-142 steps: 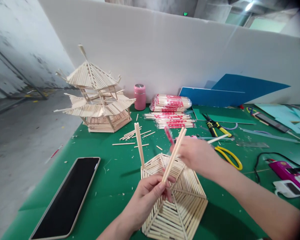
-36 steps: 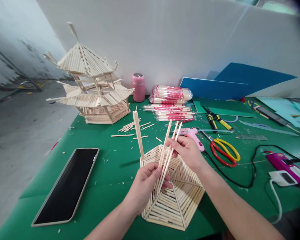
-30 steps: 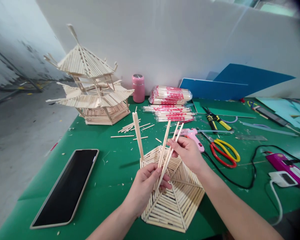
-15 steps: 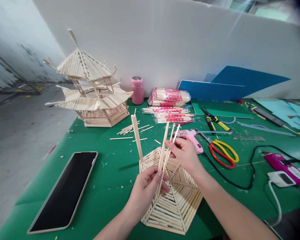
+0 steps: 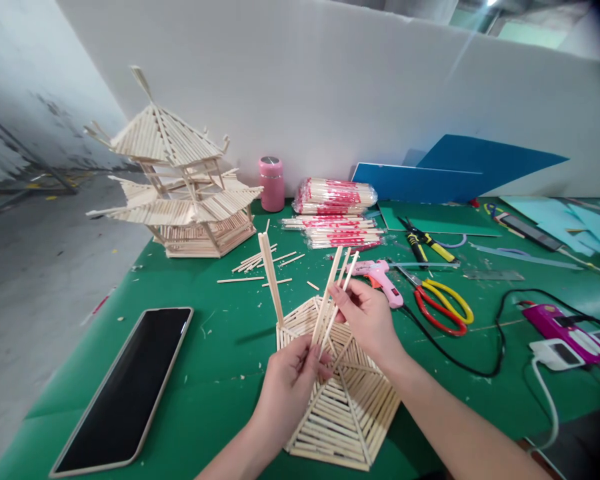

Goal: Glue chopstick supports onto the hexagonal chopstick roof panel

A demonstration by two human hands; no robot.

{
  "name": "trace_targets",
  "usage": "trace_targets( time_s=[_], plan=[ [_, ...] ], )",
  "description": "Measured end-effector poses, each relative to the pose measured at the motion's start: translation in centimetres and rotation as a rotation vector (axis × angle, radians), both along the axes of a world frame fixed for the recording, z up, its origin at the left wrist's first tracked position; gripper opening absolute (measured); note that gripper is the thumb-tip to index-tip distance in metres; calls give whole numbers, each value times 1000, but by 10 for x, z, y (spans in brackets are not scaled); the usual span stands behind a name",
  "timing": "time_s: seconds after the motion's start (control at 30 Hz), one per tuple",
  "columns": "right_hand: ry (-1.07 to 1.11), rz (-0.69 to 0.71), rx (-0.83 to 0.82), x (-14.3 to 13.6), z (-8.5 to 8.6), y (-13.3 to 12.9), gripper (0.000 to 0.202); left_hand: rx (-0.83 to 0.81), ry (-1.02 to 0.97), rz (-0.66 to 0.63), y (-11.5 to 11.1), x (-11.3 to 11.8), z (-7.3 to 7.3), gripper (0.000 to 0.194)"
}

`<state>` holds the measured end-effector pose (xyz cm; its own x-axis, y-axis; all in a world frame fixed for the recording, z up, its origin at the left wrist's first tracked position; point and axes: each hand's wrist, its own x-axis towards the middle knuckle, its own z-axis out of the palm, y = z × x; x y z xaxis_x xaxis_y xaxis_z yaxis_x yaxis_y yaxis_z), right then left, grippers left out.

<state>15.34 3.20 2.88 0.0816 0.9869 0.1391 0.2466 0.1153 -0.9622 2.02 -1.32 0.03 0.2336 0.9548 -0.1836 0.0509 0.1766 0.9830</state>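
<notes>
Several pale wooden chopsticks [image 5: 329,293] stand nearly upright between my hands, their upper ends fanned apart. My left hand [image 5: 300,370] pinches them near their lower ends. Higher up, my right hand [image 5: 363,317] has its thumb and fingers closed on the same sticks. Beneath both hands lies a flat polygonal panel [image 5: 330,427] made of sticks laid in triangular sections. At the panel's far left corner a bundled stick post [image 5: 271,280] rises, leaning slightly left. The lower ends of the held sticks are partly hidden by my left hand.
A stick-built pagoda model [image 5: 180,207] stands at the back left, beside a pink flask [image 5: 271,185]. Wrapped chopsticks [image 5: 335,197], a pink glue gun [image 5: 380,277], red-and-yellow-handled pliers [image 5: 443,303] and cutters [image 5: 425,243] lie behind. A phone [image 5: 125,393] lies left; a black cord [image 5: 503,333] crosses right.
The held chopsticks' tops have drawn a little closer together, and my right hand has moved slightly down them. The whole view has shifted slightly.
</notes>
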Motion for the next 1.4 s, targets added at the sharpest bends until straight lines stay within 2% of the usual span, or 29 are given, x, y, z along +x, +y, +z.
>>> trace_targets(
  time_s=[0.1, 0.17, 0.23, 0.3, 0.33, 0.37, 0.47, 0.53, 0.67, 0.8, 0.9, 1.03, 1.1, 1.17, 1.27, 1.4],
  plan=[
    [-47, -31, 24, 12, 9, 6, 26, -80, -112, 19, 1, 0, 3, 18],
    [-57, -157, 105, 25, 20, 15, 26, -120, -197, 38, 2, -1, 5, 18],
    [-20, -351, 314, 38, 33, 25, 25, -122, -254, 31, 2, -1, 7, 18],
    [-76, -424, 518, 44, 40, 35, 23, -100, -271, -2, 1, -2, 8, 18],
    [-170, -378, 577, 44, 41, 40, 22, -84, -267, -22, 0, -2, 9, 19],
    [-320, -270, 598, 41, 38, 44, 20, -70, -259, -40, -1, -2, 10, 21],
    [-875, 201, 503, 19, 19, 56, 21, -59, -268, -102, -4, -1, 11, 22],
    [-991, 299, 449, 0, 3, 63, 23, -69, -296, -141, -5, -1, 12, 20],
    [-1057, 338, 401, -33, -14, 76, 23, -81, -325, -206, -7, -3, 13, 21],
    [-1002, 388, 377, -44, -14, 85, 27, -89, -341, -223, -6, -4, 15, 22],
    [-886, 373, 369, -31, -10, 80, 32, -88, -349, -214, -5, -3, 15, 22],
    [-718, 281, 311, 6, -1, 49, 27, -151, -404, -158, -3, -2, 12, 20],
    [-621, 286, 259, 23, 3, 30, 26, -203, -447, -126, -2, -2, 10, 19],
    [-301, 325, 85, 32, 5, 14, 25, -238, -471, -95, 0, -1, 9, 20],
    [-69, 403, -24, 32, 3, 0, 22, -254, -467, -65, 2, 1, 8, 21],
    [-24, 420, -16, 22, -7, -4, 13, -244, -407, -52, 3, 5, 7, 20]
  ],
)
